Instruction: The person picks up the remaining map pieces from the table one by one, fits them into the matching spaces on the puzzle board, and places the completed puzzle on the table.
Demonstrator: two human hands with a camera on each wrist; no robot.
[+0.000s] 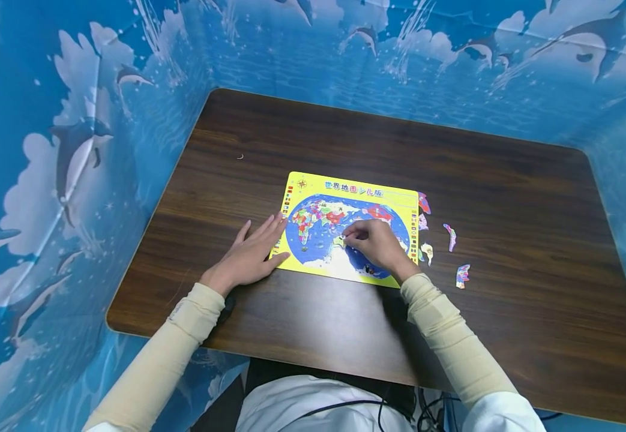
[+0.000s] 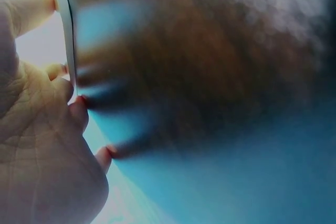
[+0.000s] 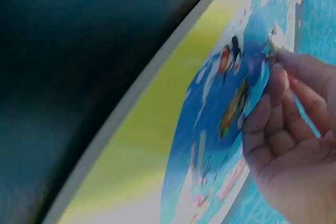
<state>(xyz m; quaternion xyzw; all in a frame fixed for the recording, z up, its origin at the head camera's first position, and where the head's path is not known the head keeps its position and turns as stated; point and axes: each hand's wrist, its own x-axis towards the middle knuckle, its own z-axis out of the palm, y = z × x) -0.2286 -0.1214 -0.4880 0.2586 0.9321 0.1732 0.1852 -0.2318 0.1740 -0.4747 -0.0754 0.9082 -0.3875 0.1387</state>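
Observation:
A yellow-bordered world map puzzle board lies on the table with a blue oval map in its middle. My left hand rests at the board's left edge, fingers spread, with fingertips and thumb on the border. Over the lower middle of the map, my right hand pinches a small pale puzzle piece between thumb and forefinger, close against the board. Its other fingers are bent beneath, near the map surface, in the right wrist view. The fingers cover part of the piece. In the left wrist view, the left palm faces the camera.
Several loose puzzle pieces lie right of the board, among them a purple one and a multicoloured one. A white-and-yellow piece lies close to the board's right edge. A tiny pale curved scrap is on the dark wooden table.

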